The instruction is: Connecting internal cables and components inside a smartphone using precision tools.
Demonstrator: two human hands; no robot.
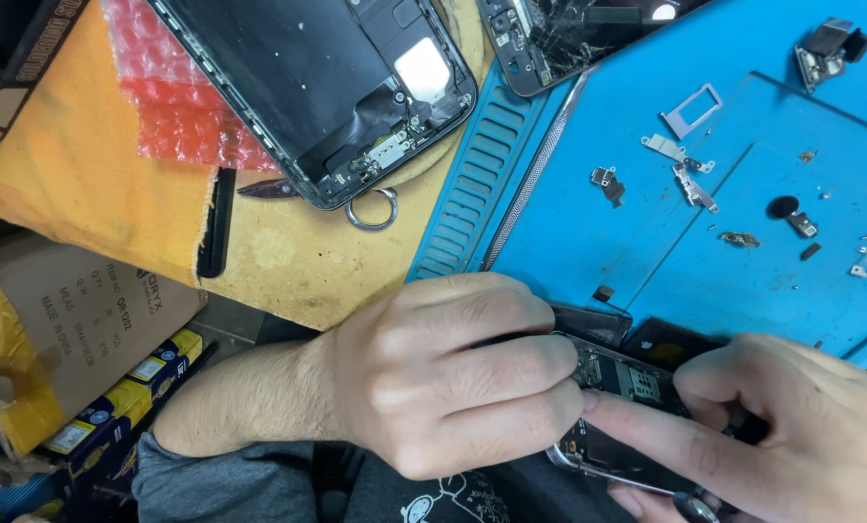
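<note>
Blue repair mat, tan worktop

The left hand is curled into a loose fist, knuckles up, forearm bare. The right hand extends its index finger leftward, touching the left fingertips.

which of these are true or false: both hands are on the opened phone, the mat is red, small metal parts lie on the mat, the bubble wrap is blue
1. Both hands are on the opened phone: true; the left hand grips it and the right hand touches it with its fingers.
2. The mat is red: false; it is blue.
3. Small metal parts lie on the mat: true.
4. The bubble wrap is blue: false; it is red.
</note>
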